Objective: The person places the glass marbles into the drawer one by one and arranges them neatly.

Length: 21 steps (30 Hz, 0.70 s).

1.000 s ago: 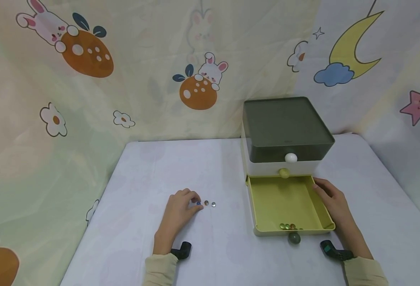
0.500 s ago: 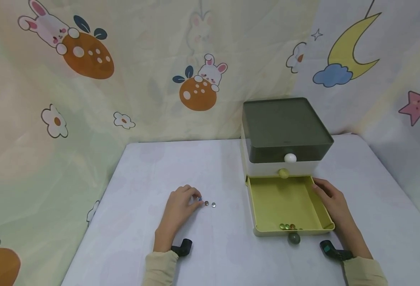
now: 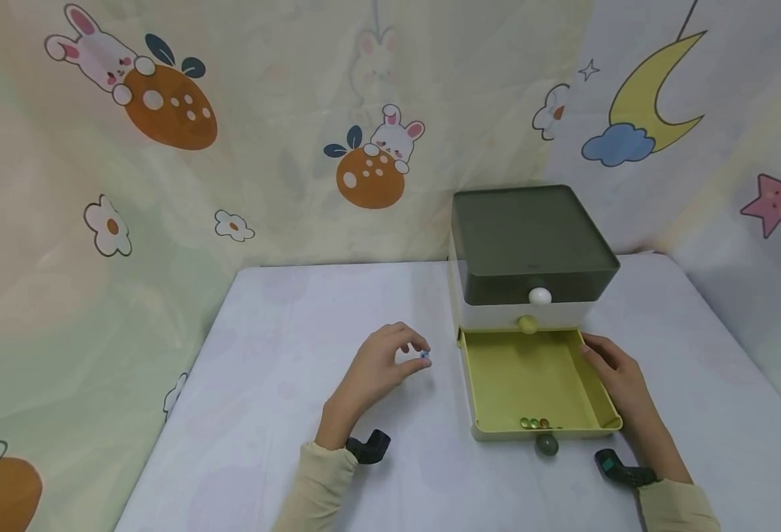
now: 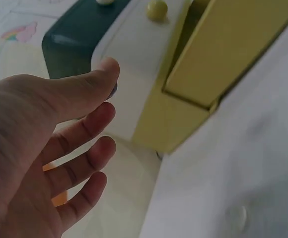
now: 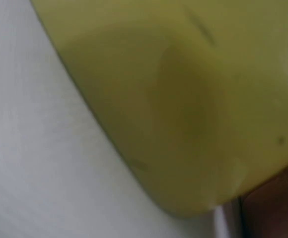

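In the head view my left hand (image 3: 383, 362) is raised above the table, left of the drawer. Its thumb and index finger pinch a small blue marble (image 3: 425, 355); a dark sliver of that marble (image 4: 113, 90) shows in the left wrist view. The other fingers are spread and bent. My right hand (image 3: 619, 373) holds the right wall of the pulled-out yellow-green drawer (image 3: 523, 377), its thumb at the rim. Several small green and amber marbles (image 3: 534, 423) lie inside along the drawer's front. The right wrist view shows mostly the drawer's blurred outer surface (image 5: 183, 124).
The drawer unit (image 3: 536, 236) has a dark green top, with white (image 3: 539, 296) and yellow-green (image 3: 527, 324) knobs above the open drawer and a dark knob (image 3: 546, 445) on its front. A clear round piece (image 4: 237, 218) lies on the white tabletop. Printed cloth surrounds the table.
My left hand has picked the blue marble off the table and carried it up and right toward the drawer. My right hand and the drawer stay put.
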Available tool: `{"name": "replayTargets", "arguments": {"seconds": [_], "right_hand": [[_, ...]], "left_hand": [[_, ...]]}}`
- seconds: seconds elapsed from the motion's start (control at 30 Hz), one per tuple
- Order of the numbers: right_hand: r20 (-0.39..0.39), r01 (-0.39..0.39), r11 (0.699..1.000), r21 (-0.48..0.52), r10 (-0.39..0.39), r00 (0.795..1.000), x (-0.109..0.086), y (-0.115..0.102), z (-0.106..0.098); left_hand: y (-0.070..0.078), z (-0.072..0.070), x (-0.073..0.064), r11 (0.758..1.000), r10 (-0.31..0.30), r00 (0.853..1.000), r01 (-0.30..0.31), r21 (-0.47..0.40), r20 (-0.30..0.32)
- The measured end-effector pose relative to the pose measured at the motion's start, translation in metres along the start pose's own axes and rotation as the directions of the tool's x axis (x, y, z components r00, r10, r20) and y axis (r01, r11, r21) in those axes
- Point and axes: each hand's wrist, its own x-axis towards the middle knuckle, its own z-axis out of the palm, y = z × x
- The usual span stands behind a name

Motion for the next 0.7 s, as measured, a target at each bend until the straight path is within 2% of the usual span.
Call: {"name": "replayTargets", "arguments": {"seconds": [0.17,0.37,0.57,0.7], "right_hand": [[-0.020,0.023,0.999,-0.040,-0.024,1.000,0.001,0.003,0.000],[-0.030,0.031,0.999,-0.044,-0.032,0.999,0.002,0.005,0.001],[-0.026,0.025,0.998,-0.053,-0.026,0.999,0.002,0.004,0.001],[-0.017,0.011,0.999,-0.047,-0.012,1.000,0.000,0.002,0.001]], "left_hand": [[0.018,0.009,0.012,0.996,0.081,0.996,-0.080,-0.045,0.023],[0.031,0.021,0.025,0.985,0.164,0.986,-0.162,-0.054,0.036],[0.040,0.035,0.036,0.974,0.225,0.973,-0.223,-0.040,0.059],[0.048,0.046,0.043,0.969,0.246,0.966,-0.243,-0.050,0.079]]}}
